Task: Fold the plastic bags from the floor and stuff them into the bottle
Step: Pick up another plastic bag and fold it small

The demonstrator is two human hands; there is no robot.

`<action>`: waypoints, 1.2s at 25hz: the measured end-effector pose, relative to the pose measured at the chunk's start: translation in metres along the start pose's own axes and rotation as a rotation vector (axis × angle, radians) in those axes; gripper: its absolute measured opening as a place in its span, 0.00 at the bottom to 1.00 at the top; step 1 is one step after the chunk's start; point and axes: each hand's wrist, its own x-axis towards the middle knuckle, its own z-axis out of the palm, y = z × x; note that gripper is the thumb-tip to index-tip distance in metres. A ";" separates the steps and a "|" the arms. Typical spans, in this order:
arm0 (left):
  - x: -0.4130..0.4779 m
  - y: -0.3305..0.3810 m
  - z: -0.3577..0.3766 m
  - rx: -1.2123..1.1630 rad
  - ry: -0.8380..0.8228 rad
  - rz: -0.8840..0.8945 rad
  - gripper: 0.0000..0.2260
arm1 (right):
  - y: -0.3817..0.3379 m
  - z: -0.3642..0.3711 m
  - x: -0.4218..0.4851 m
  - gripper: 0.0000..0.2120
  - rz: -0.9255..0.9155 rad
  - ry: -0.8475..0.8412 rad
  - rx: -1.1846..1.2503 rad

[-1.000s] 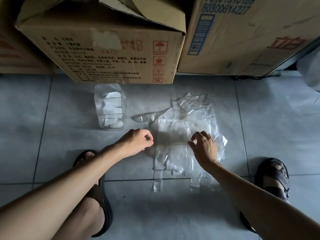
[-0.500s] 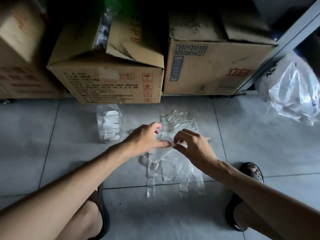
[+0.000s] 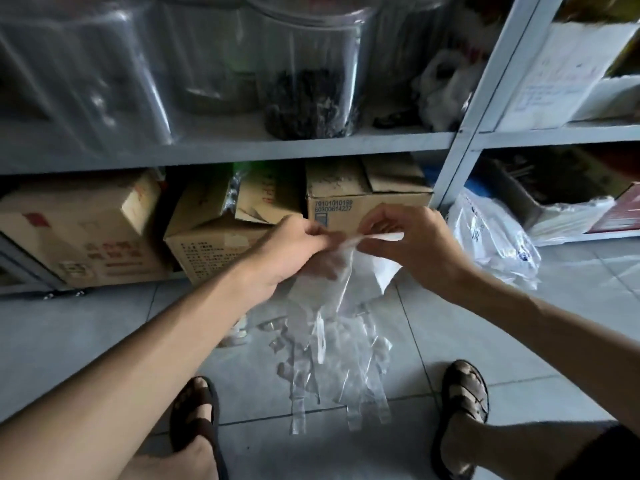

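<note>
A clear plastic bag (image 3: pixel 341 275) hangs in the air in front of me. My left hand (image 3: pixel 287 252) and my right hand (image 3: pixel 412 242) both pinch its top edge, close together. Below it, several more clear bags (image 3: pixel 332 368) lie flat in a pile on the grey tiled floor, their handle strips pointing toward me. The clear bottle (image 3: pixel 237 332) stands on the floor behind my left forearm; only a small part of it shows.
Cardboard boxes (image 3: pixel 214 244) sit under a grey metal shelf (image 3: pixel 311 148) that carries clear jars. A full white plastic bag (image 3: pixel 491 237) lies by the shelf post on the right. My sandalled feet (image 3: pixel 464 396) flank the pile.
Both hands have lifted one bag off the floor pile up to box height. The view has tilted up, so the shelf and jars now show and the bottle is mostly hidden.
</note>
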 end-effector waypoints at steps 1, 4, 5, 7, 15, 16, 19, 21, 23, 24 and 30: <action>-0.004 0.006 0.000 0.004 0.038 0.046 0.13 | -0.002 -0.009 0.000 0.11 0.044 0.100 0.044; -0.010 0.015 -0.005 -0.070 0.159 0.105 0.14 | -0.001 -0.024 -0.011 0.14 0.457 0.266 0.526; -0.009 0.014 -0.008 -0.110 0.209 0.103 0.14 | 0.004 -0.021 -0.016 0.11 0.632 0.189 0.724; -0.006 0.012 -0.012 -0.179 0.290 0.074 0.12 | 0.012 -0.008 -0.028 0.16 0.845 -0.083 0.964; 0.010 -0.001 -0.027 -0.249 0.489 -0.040 0.10 | 0.017 -0.001 -0.012 0.29 0.711 -0.156 1.220; 0.011 0.000 -0.027 -0.231 0.506 -0.024 0.10 | 0.015 -0.002 -0.014 0.28 0.696 -0.169 1.201; 0.011 0.000 -0.028 -0.198 0.501 0.018 0.11 | 0.014 0.016 -0.024 0.19 0.671 -0.198 0.997; 0.010 -0.001 -0.027 -0.166 0.490 0.033 0.13 | 0.011 0.026 -0.026 0.12 0.694 -0.127 0.948; 0.009 -0.003 -0.030 -0.116 0.477 0.062 0.14 | 0.009 0.027 -0.022 0.09 0.683 -0.047 0.928; 0.008 -0.004 -0.032 -0.094 0.461 0.078 0.15 | 0.007 0.024 -0.019 0.07 0.674 -0.005 0.902; 0.006 -0.009 -0.045 -0.006 0.381 0.101 0.14 | 0.005 0.015 -0.014 0.08 0.627 0.081 0.769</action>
